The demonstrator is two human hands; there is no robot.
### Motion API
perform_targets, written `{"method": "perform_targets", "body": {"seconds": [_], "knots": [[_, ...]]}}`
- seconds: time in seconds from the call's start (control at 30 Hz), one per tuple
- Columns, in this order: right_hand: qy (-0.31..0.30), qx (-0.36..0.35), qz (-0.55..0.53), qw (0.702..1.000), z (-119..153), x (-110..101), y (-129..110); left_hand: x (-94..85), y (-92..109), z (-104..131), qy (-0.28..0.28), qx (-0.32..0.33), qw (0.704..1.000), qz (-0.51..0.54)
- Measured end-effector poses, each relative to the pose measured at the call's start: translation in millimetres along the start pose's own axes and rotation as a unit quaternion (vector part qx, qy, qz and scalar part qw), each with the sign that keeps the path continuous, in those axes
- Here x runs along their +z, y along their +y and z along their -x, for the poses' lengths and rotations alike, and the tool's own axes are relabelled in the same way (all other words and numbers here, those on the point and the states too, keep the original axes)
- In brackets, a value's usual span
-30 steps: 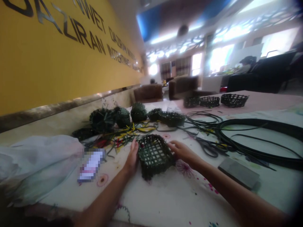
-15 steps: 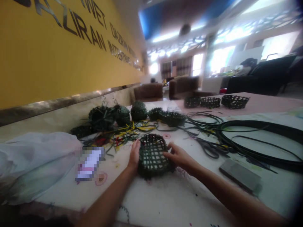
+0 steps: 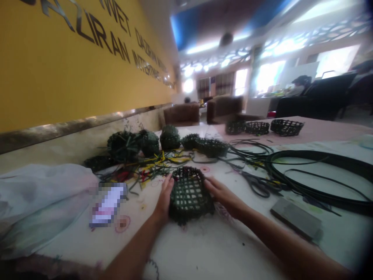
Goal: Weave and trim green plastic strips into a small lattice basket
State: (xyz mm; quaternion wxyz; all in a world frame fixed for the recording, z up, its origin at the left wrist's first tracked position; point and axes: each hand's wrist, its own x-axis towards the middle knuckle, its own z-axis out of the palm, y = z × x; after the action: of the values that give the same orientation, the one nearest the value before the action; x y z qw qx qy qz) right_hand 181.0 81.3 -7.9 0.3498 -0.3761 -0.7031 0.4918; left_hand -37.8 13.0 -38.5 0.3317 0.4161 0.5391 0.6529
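A dark green woven basket (image 3: 190, 196) with an open lattice stands on the patterned white tablecloth (image 3: 215, 249) in front of me, its weave facing me. My left hand (image 3: 164, 198) presses along its left side, fingers together and pointing away from me. Against the right side lies my right hand (image 3: 223, 195), its fingertips on the upper right edge. Between them the two hands hold the basket; the fingers' far ends are partly hidden behind it.
Several woven baskets (image 3: 170, 138) line the back, with loose green and yellow strips (image 3: 166, 157) before them. To the right lie scissors (image 3: 258, 184), a coil of dark strip (image 3: 320, 194) and a grey block (image 3: 295, 217). A blurred-out phone-like object (image 3: 109, 204) and a white plastic bag (image 3: 43, 198) are left.
My right fingers, bent over the basket's right edge before, now lie straighter along its side. The basket has tipped slightly. My left hand stays against it.
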Motion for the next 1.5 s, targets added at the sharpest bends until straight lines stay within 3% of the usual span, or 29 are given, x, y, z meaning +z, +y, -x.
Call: {"method": "perform_targets", "body": {"seconds": [0.1,0.3,0.53,0.7,0.87,1.03,1.13,1.33,1.5], "knots": [[0.012,-0.039,-0.044,0.998,6.5,9.4,-4.1,2.7,11.3,2.6,-0.007,-0.042,0.998,0.036],[0.015,-0.093,-0.11,0.989,12.6,13.6,-14.5,0.5,24.3,4.6,-0.003,0.036,0.996,0.077],[0.037,-0.137,-0.125,0.982,14.6,11.5,-13.7,8.4,42.4,15.1,-0.058,-0.014,0.98,0.187],[0.037,-0.157,-0.111,0.981,12.5,11.5,-10.4,5.2,50.3,16.4,-0.005,0.03,0.995,0.1],[0.092,-0.173,-0.011,0.981,15.7,13.0,-17.0,6.4,55.2,25.6,-0.02,0.095,0.995,0.008],[0.135,-0.212,0.078,0.965,14.6,16.4,-5.7,3.9,54.0,22.5,0.027,0.104,0.992,-0.073],[0.162,-0.256,0.112,0.946,15.7,20.1,-0.3,-0.7,56.5,18.3,0.055,0.142,0.979,-0.135],[0.146,-0.308,0.146,0.929,16.6,17.3,-2.2,-10.7,68.1,16.8,0.077,0.185,0.966,-0.165],[0.082,-0.265,0.11,0.954,7.8,2.3,-6.0,-17.2,63.2,8.0,0.048,0.146,0.981,-0.121]]}}
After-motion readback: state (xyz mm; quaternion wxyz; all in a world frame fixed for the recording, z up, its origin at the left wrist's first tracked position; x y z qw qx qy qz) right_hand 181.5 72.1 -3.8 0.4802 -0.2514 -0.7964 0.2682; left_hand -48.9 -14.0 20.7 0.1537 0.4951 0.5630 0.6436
